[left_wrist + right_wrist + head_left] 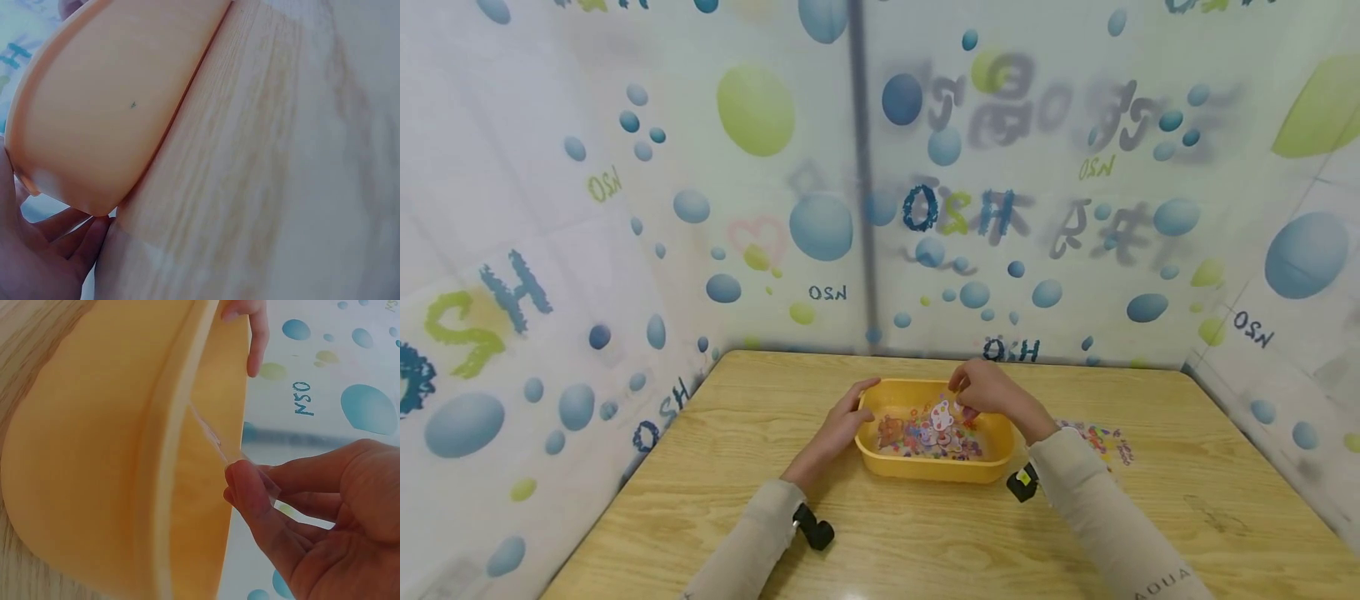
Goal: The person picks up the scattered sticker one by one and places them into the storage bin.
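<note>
A yellow plastic basin [934,470] stands on the wooden table, with many colourful cartoon stickers [917,437] spread over its bottom. My left hand [842,423] grips its left end, thumb over the rim and the other fingers along the outside wall. In the left wrist view the fingers [69,240] lie against that end. Above the basin's right part, my right hand [988,390] pinches a thin clear sticker [215,439] between thumb and fingertips, seen nearly edge-on in the right wrist view. A white cartoon sticker [942,415] shows just beside these fingers in the head view.
Right of the basin, partly behind the right sleeve, a printed sticker sheet [1101,442] lies on the table [925,542]. Curtains [820,167] with blue and green dots surround the table's back and sides. Black camera mounts [813,528] sit on both wrists.
</note>
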`<act>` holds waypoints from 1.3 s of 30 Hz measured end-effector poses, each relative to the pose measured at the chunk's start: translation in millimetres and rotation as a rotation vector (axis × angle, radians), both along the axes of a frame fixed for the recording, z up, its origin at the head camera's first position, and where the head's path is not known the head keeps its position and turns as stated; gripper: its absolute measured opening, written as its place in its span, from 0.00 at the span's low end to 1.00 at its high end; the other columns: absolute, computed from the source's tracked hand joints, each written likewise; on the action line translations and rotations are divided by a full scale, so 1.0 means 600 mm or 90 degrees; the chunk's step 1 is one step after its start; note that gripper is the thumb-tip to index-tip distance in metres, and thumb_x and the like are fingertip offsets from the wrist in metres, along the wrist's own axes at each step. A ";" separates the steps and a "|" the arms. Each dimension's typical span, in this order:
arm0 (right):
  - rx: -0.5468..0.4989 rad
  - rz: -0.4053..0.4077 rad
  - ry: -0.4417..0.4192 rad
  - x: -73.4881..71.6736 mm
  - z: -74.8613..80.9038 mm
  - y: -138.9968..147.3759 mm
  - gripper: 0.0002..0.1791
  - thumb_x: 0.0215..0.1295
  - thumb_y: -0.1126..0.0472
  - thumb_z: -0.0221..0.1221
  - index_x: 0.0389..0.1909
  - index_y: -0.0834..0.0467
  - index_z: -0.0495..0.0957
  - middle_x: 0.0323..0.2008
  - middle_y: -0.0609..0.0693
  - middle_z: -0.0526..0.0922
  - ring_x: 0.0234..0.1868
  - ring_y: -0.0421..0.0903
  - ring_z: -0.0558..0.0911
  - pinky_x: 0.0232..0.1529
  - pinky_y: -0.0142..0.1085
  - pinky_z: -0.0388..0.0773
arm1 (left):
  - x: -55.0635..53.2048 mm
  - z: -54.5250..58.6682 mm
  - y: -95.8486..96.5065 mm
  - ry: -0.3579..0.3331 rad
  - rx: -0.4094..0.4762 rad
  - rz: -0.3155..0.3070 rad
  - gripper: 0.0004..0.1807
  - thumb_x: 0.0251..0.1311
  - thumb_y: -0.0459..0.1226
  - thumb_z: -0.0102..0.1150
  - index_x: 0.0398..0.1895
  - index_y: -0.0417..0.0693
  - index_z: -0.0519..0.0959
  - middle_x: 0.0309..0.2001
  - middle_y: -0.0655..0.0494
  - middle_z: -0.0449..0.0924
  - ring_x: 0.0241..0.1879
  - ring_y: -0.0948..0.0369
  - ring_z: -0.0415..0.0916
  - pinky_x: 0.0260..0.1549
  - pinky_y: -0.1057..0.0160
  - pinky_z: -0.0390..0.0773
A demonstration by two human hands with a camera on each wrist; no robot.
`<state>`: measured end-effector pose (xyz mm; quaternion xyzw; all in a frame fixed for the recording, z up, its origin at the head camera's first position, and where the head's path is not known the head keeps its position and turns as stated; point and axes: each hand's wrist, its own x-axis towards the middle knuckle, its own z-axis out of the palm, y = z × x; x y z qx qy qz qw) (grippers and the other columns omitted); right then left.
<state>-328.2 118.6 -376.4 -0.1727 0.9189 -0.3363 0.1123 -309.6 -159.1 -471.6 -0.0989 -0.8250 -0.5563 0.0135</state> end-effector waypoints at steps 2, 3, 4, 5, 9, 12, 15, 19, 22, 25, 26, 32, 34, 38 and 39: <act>-0.001 0.001 0.004 0.001 0.000 0.002 0.16 0.64 0.72 0.58 0.51 0.69 0.82 0.49 0.66 0.86 0.22 0.42 0.82 0.33 0.39 0.87 | 0.000 -0.001 0.000 -0.001 0.002 0.001 0.35 0.64 0.33 0.50 0.77 0.60 0.67 0.80 0.47 0.61 0.78 0.42 0.59 0.74 0.38 0.61; 0.000 0.002 0.007 0.002 0.001 0.002 0.16 0.64 0.72 0.58 0.51 0.69 0.83 0.49 0.66 0.86 0.22 0.42 0.82 0.33 0.40 0.87 | 0.001 -0.001 -0.001 -0.001 0.003 0.001 0.35 0.64 0.33 0.50 0.77 0.61 0.67 0.80 0.47 0.61 0.79 0.42 0.58 0.74 0.38 0.61; 0.001 0.003 0.012 0.002 0.001 0.003 0.15 0.64 0.73 0.58 0.51 0.69 0.83 0.49 0.67 0.86 0.21 0.42 0.81 0.33 0.41 0.87 | 0.001 -0.002 -0.001 -0.002 0.004 0.001 0.35 0.64 0.33 0.50 0.77 0.61 0.67 0.80 0.47 0.61 0.79 0.41 0.57 0.74 0.38 0.60; 0.001 0.004 0.015 0.003 0.000 0.003 0.15 0.63 0.73 0.58 0.51 0.69 0.83 0.49 0.67 0.86 0.21 0.42 0.81 0.34 0.42 0.87 | 0.001 -0.002 0.000 -0.002 0.005 0.001 0.35 0.64 0.33 0.50 0.77 0.61 0.67 0.80 0.47 0.61 0.79 0.41 0.56 0.74 0.37 0.60; 0.005 0.003 0.013 0.004 -0.003 0.007 0.16 0.64 0.72 0.58 0.51 0.70 0.83 0.49 0.66 0.86 0.21 0.43 0.81 0.33 0.41 0.87 | 0.000 -0.001 0.001 -0.005 0.008 -0.004 0.35 0.65 0.33 0.50 0.77 0.61 0.67 0.80 0.48 0.60 0.80 0.41 0.54 0.76 0.37 0.57; 0.003 -0.001 0.004 0.005 -0.007 0.010 0.16 0.64 0.72 0.58 0.52 0.70 0.82 0.48 0.65 0.85 0.23 0.43 0.83 0.33 0.39 0.87 | -0.001 -0.001 0.002 -0.008 0.005 -0.006 0.35 0.66 0.33 0.50 0.77 0.62 0.67 0.81 0.50 0.59 0.81 0.41 0.52 0.77 0.38 0.55; 0.002 -0.007 0.002 0.004 -0.010 0.012 0.16 0.64 0.72 0.58 0.52 0.71 0.82 0.47 0.65 0.86 0.23 0.45 0.84 0.32 0.37 0.87 | -0.002 -0.001 0.002 -0.006 0.005 -0.005 0.35 0.65 0.34 0.50 0.77 0.62 0.67 0.81 0.50 0.59 0.81 0.41 0.51 0.77 0.38 0.54; 0.003 -0.010 -0.001 0.001 -0.015 0.015 0.16 0.64 0.73 0.59 0.52 0.70 0.82 0.47 0.65 0.86 0.24 0.47 0.85 0.31 0.35 0.86 | -0.002 -0.002 0.001 -0.001 0.012 -0.004 0.35 0.65 0.33 0.50 0.77 0.60 0.67 0.80 0.50 0.61 0.80 0.41 0.54 0.76 0.38 0.57; 0.002 -0.010 -0.002 0.000 -0.018 0.016 0.15 0.63 0.73 0.59 0.51 0.70 0.82 0.47 0.64 0.86 0.24 0.47 0.86 0.30 0.35 0.86 | 0.000 -0.002 0.001 -0.001 0.015 -0.002 0.35 0.65 0.33 0.50 0.77 0.59 0.67 0.80 0.49 0.61 0.80 0.42 0.55 0.76 0.38 0.58; 0.002 -0.009 -0.002 0.000 -0.020 0.017 0.15 0.63 0.73 0.59 0.50 0.70 0.83 0.46 0.64 0.87 0.23 0.47 0.86 0.30 0.34 0.86 | 0.002 -0.002 0.001 -0.003 0.012 -0.001 0.35 0.65 0.33 0.50 0.77 0.58 0.67 0.80 0.49 0.61 0.80 0.41 0.54 0.76 0.37 0.57; 0.001 -0.010 -0.002 0.000 -0.020 0.018 0.15 0.63 0.74 0.59 0.50 0.70 0.83 0.45 0.64 0.86 0.23 0.46 0.86 0.29 0.34 0.86 | 0.002 -0.002 0.001 -0.005 0.013 0.000 0.35 0.65 0.33 0.50 0.77 0.59 0.67 0.80 0.49 0.61 0.80 0.42 0.54 0.76 0.38 0.56; 0.008 -0.008 0.003 0.000 -0.019 0.022 0.14 0.64 0.73 0.59 0.50 0.71 0.83 0.47 0.65 0.86 0.22 0.44 0.85 0.29 0.34 0.85 | 0.002 0.001 0.001 -0.005 0.011 0.006 0.34 0.65 0.33 0.50 0.76 0.59 0.68 0.80 0.48 0.61 0.80 0.41 0.55 0.76 0.37 0.58; 0.016 -0.007 0.004 0.001 -0.018 0.023 0.15 0.65 0.73 0.59 0.51 0.71 0.82 0.48 0.66 0.86 0.23 0.43 0.84 0.29 0.34 0.85 | 0.002 0.001 0.001 -0.004 0.009 0.005 0.34 0.65 0.34 0.50 0.76 0.59 0.68 0.80 0.48 0.61 0.80 0.41 0.55 0.76 0.37 0.57; 0.043 -0.008 0.002 0.002 -0.013 0.023 0.15 0.67 0.71 0.59 0.52 0.71 0.82 0.49 0.65 0.85 0.24 0.44 0.83 0.30 0.33 0.85 | 0.002 0.001 0.000 -0.004 0.005 0.004 0.34 0.65 0.34 0.50 0.77 0.60 0.68 0.80 0.48 0.61 0.80 0.41 0.54 0.76 0.37 0.57; 0.049 -0.010 0.000 0.001 -0.012 0.022 0.15 0.67 0.70 0.59 0.52 0.71 0.82 0.48 0.64 0.85 0.25 0.45 0.83 0.30 0.33 0.85 | 0.003 0.002 0.000 -0.004 0.007 0.004 0.34 0.65 0.34 0.50 0.77 0.60 0.68 0.80 0.49 0.60 0.80 0.41 0.54 0.76 0.37 0.57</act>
